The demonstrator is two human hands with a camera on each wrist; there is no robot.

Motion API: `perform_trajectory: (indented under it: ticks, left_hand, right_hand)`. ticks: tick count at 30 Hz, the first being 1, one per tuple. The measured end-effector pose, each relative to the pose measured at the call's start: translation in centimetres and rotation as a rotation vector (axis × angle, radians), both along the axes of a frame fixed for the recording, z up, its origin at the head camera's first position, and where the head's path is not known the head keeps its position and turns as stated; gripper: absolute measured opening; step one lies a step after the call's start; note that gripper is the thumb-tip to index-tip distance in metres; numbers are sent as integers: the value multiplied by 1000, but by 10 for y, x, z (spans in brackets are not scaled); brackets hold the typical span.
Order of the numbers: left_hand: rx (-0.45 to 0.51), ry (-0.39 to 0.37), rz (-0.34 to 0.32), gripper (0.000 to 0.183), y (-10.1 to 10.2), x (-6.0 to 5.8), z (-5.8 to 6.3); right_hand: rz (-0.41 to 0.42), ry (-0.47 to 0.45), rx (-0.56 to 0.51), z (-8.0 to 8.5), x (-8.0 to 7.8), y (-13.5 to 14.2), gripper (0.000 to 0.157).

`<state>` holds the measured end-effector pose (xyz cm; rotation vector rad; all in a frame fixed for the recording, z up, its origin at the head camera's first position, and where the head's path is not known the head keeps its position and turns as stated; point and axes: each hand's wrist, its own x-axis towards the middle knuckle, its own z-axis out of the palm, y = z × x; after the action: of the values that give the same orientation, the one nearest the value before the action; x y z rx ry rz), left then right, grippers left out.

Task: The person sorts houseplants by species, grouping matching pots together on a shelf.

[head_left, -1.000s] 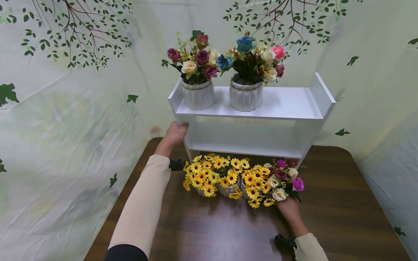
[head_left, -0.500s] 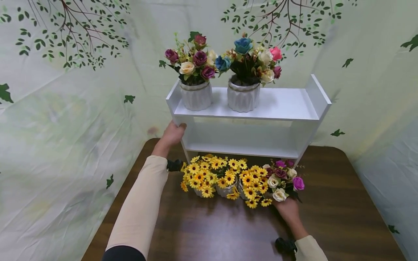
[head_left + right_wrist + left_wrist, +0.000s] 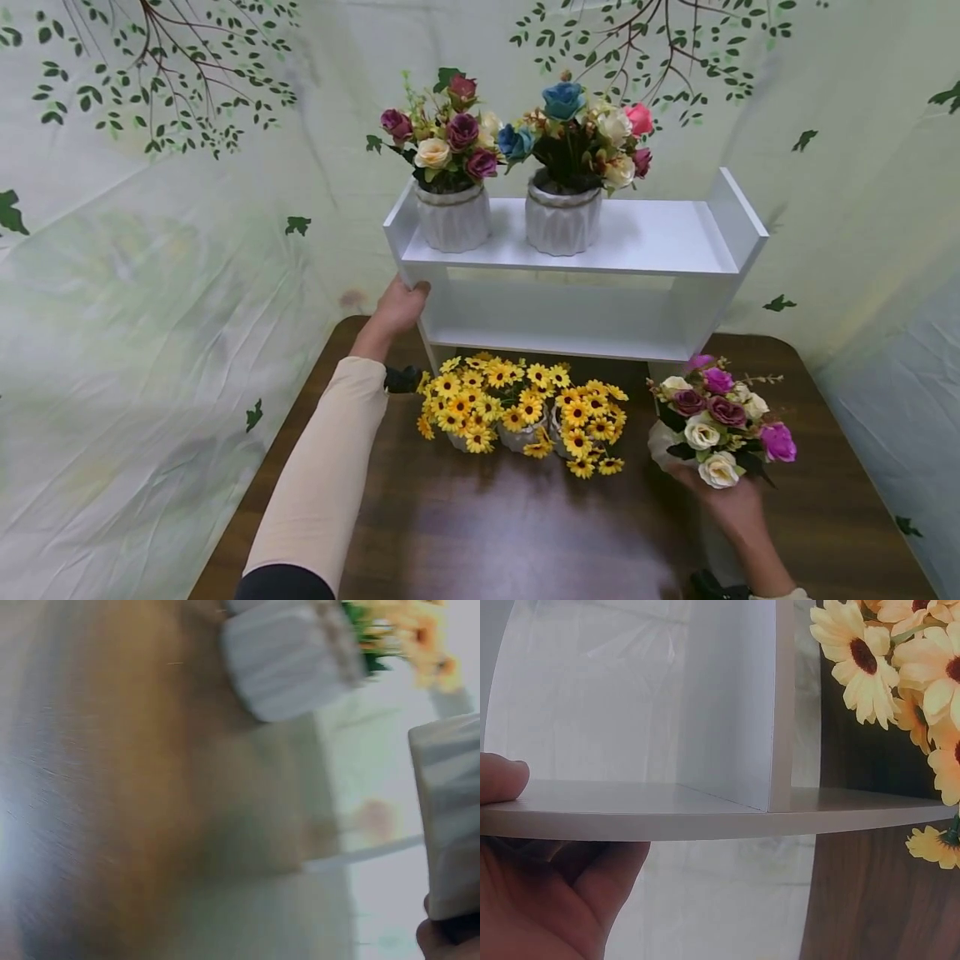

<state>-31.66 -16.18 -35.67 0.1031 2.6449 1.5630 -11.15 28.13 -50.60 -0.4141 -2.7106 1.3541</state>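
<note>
My left hand (image 3: 397, 306) grips the left side panel of the white shelf unit (image 3: 562, 317); in the left wrist view the thumb (image 3: 502, 778) lies on one face of the board, fingers behind the other. My right hand (image 3: 727, 504) holds the white pot (image 3: 663, 442) of artificial roses (image 3: 720, 417), purple and cream, at the shelf's front right corner. The right wrist view shows this ribbed pot (image 3: 454, 817) at its right edge, fingers at its side. Several pots of yellow daisies (image 3: 517, 400) stand in a row before the lower opening.
Two white pots of mixed flowers stand on the top shelf, one with purple roses (image 3: 453, 217), one with blue roses (image 3: 564, 218). The middle shelf (image 3: 562, 321) sits below them. A brown wooden table (image 3: 510, 533) supports everything, with a leaf-patterned cloth (image 3: 187, 292) hanging behind.
My right hand has moved right with the rose pot, away from the daisy row, opening a gap between them. My left hand keeps its grip on the shelf panel.
</note>
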Motion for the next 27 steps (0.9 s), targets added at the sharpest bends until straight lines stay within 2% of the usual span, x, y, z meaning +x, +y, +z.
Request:
perform_trajectory:
  ticks: [7,11,15,18,22,24,25,27]
  left_hand:
    - [1,-3,3,49,1,-2,0]
    - [11,-1,-1,48,2,-2,1]
    - [8,-1,-10,47,4,-2,0]
    - [-2,-2,-14,47,5,-3,-1]
    - [-27,2,-14,49,4,-2,-2]
    - [-36,-1,-10,49,2,-1,-2]
    - [-41,1,-7,50,1,0,-1]
    - [-38,3,-4,50,-2,1,-1]
  right_hand:
    - [-112,113,-50,45,10,22,102]
    - [-118,146,-46,76,10,29,106]
    - [-114,221,-58,102,10,35,109]
    - [-147,250,-80,119,12,39,108]
    - [-222,261,-56,143,13,40,108]
    - [-244,264,0,157,13,38,108]
    - [-233,286,31,165,13,38,109]
    - [-201,411,60,184,12,37,115]
